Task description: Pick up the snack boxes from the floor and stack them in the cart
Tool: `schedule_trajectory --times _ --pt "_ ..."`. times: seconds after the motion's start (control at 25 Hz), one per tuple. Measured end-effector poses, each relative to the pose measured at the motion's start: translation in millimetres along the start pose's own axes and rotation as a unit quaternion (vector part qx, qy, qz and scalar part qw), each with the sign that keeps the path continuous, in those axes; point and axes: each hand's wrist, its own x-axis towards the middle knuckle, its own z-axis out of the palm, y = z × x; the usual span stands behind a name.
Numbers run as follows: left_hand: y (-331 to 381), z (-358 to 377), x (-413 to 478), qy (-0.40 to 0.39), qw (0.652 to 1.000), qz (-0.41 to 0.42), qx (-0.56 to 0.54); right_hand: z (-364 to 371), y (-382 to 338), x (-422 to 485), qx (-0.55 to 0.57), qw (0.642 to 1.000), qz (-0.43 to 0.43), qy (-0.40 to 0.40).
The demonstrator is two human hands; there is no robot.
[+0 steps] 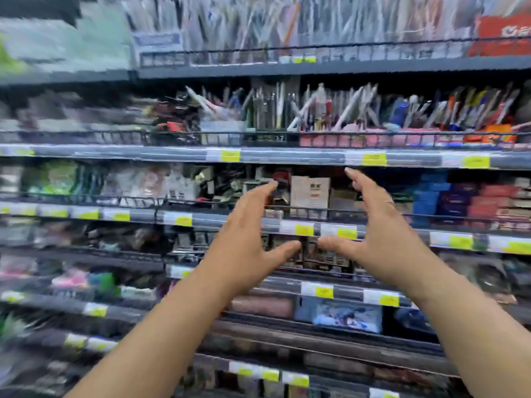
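Observation:
Both my arms reach forward in front of a store shelf. My left hand (247,242) is open, fingers spread, thumb pointing right. My right hand (379,234) is open too, thumb pointing left, with a ring on one finger. The thumbs nearly meet, and nothing is held between the palms. No snack box, floor or cart is in view. The left side of the picture is heavily blurred.
Store shelving (287,156) fills the whole view, with several tiers edged by yellow price tags (373,159). Pens and pencils (330,110) stand in holders on an upper tier. Small packets and a white card box (310,193) sit behind my hands.

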Motion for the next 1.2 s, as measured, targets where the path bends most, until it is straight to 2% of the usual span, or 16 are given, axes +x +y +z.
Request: schedule_trajectory --times 0.12,0.24,0.56,0.8,0.92,1.0,1.2 --pt "-59.3 -76.2 -53.0 0.034 0.994 -0.059 0.080 76.5 -67.0 22.0 0.031 0.996 -0.064 -0.052" --pt "-100.8 -136.5 -97.3 0.071 0.984 -0.123 0.109 140.6 -120.2 33.9 0.079 0.989 -0.082 -0.093" --pt "-207.6 -254.9 -190.9 0.153 0.936 -0.249 0.197 321.1 -242.5 72.6 0.177 0.940 -0.199 -0.212" --pt "-284.1 -326.8 -239.9 0.200 0.869 -0.352 0.285 466.5 -342.6 113.7 0.285 0.874 -0.270 -0.288" --pt "-309.7 -359.4 -274.2 0.207 0.825 -0.409 0.332 527.5 -392.9 116.0 0.293 0.837 -0.320 -0.332" --pt "-324.8 -381.1 -303.2 0.228 0.790 -0.456 0.340 568.9 -430.1 109.6 0.304 0.804 -0.347 -0.375" --pt "-363.3 -431.6 -373.5 0.276 0.727 -0.526 0.345 655.8 -508.3 80.4 0.307 0.753 -0.398 -0.424"
